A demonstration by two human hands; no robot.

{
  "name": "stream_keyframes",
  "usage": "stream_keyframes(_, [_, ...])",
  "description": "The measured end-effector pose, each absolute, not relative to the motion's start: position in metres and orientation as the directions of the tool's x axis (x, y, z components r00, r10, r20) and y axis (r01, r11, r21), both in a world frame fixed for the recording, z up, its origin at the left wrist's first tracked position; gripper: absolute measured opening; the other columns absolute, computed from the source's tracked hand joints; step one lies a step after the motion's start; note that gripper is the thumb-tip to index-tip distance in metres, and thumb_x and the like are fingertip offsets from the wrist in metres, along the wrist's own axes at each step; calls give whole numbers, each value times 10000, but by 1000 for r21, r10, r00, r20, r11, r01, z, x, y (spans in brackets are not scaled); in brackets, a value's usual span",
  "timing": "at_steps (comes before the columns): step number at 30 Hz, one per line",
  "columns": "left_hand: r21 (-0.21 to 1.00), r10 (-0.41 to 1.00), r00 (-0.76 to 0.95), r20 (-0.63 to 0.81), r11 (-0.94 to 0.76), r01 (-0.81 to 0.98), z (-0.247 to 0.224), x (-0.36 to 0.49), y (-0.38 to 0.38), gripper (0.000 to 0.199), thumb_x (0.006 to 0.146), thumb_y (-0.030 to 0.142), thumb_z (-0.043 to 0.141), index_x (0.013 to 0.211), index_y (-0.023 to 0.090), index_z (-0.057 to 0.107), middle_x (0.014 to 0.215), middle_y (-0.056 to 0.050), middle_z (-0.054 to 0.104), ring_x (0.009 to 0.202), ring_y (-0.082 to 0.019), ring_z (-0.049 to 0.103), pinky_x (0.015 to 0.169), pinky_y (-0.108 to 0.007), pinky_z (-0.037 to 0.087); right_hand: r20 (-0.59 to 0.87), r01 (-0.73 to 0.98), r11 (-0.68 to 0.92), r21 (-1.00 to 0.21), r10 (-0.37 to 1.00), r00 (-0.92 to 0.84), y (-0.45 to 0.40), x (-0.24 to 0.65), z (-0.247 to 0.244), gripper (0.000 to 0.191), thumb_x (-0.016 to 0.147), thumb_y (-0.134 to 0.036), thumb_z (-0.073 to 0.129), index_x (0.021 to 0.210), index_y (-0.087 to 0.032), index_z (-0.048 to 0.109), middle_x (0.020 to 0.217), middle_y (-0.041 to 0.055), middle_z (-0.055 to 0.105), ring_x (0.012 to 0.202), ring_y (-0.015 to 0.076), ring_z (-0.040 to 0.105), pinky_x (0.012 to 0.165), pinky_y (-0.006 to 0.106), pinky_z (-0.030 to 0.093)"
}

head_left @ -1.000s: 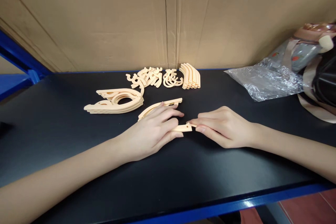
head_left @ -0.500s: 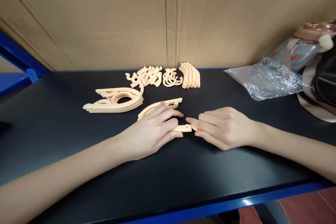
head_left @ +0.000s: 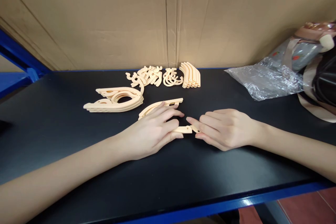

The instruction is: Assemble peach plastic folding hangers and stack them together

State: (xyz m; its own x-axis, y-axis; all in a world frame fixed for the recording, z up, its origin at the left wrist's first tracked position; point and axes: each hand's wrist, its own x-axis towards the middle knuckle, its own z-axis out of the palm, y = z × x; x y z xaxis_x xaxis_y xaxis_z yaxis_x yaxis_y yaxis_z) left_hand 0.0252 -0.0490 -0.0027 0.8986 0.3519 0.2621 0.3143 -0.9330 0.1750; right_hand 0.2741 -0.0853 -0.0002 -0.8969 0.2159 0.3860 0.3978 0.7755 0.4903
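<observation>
My left hand [head_left: 153, 129] is closed on a cream plastic hanger arm [head_left: 185, 130], whose holed end sticks out past the thumb and index finger. My right hand [head_left: 223, 129] pinches a small cream plastic piece [head_left: 194, 128] against that end; its fingers hide most of the piece. Under my left fingers lies a curved hanger section [head_left: 168, 103], partly covered by the hand. A stack of folded hangers [head_left: 131, 105] with round middles rests to the left of my left hand.
Along the back lie a heap of small hooked parts [head_left: 149, 75], several curved hooks [head_left: 172, 77] and a pile of hanger arms [head_left: 190, 75]. A clear plastic bag [head_left: 265, 80], a bottle [head_left: 301, 52] and a dark bag [head_left: 325, 77] occupy the right. Cardboard [head_left: 105, 21] stands behind the black table [head_left: 168, 182].
Almost nothing differs. The small piece in my right fingers has tilted slightly and shows a little more; the right hand has shifted marginally.
</observation>
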Motion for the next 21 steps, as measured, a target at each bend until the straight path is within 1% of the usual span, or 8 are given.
stream_keyframes(3, [167, 343, 903, 258, -937, 308, -3, 25, -49, 293, 994, 312, 412, 953, 136, 643, 1264, -146, 585, 1204, -274, 516, 1100, -478, 365, 389, 393, 767, 507, 202, -899, -85, 274, -1, 293, 970, -247, 456, 1087, -37, 624, 659, 6, 601, 549, 118, 518, 459, 262, 414])
stream_keyframes(8, [160, 333, 909, 250, -940, 301, -2, 25, -49, 292, 993, 322, 411, 935, 145, 636, 1277, -144, 581, 1223, -272, 508, 1114, -479, 354, 375, 366, 760, 538, 173, -911, -87, 273, 0, 308, 958, -257, 492, 1096, -10, 613, 635, 3, 578, 540, 122, 509, 449, 269, 399])
stream_keyframes(12, [174, 337, 909, 244, -938, 301, -1, 25, -48, 291, 993, 321, 409, 925, 152, 636, 1281, -138, 582, 1231, -274, 507, 1114, -481, 356, 366, 367, 769, 524, 185, -912, -89, 272, 0, 278, 963, -251, 478, 1069, -40, 624, 643, 5, 584, 544, 122, 503, 460, 276, 378])
stream_keyframes(14, [187, 339, 906, 251, -936, 299, -1, 25, -47, 286, 990, 318, 415, 912, 153, 636, 1269, -137, 589, 1228, -273, 508, 1104, -468, 368, 380, 401, 784, 474, 228, -896, -88, 272, -1, 277, 974, -256, 449, 1059, -64, 629, 656, 4, 590, 560, 123, 507, 481, 275, 379])
stream_keyframes(16, [201, 343, 903, 261, -934, 296, -1, 25, -46, 265, 987, 315, 428, 909, 160, 628, 1251, -127, 601, 1231, -262, 509, 1111, -460, 358, 394, 444, 805, 394, 288, -873, -86, 271, -2, 283, 980, -274, 427, 1021, -93, 640, 666, 1, 589, 562, 121, 495, 498, 277, 371])
stream_keyframes(19, [229, 386, 883, 268, -916, 331, -1, 24, -46, 256, 960, 400, 484, 891, 174, 583, 1248, -123, 606, 1271, -264, 486, 1158, -511, 263, 403, 474, 838, 271, 348, -846, -83, 270, -2, 282, 966, -289, 425, 905, -136, 654, 652, -6, 565, 550, 123, 452, 522, 281, 353])
stream_keyframes(21, [253, 440, 853, 279, -891, 377, -2, 23, -46, 268, 949, 441, 487, 918, 182, 549, 1288, -130, 583, 1319, -278, 440, 1166, -560, 209, 390, 468, 855, 222, 362, -847, -83, 269, -2, 266, 944, -271, 435, 844, -152, 652, 639, -7, 549, 558, 131, 430, 537, 286, 342])
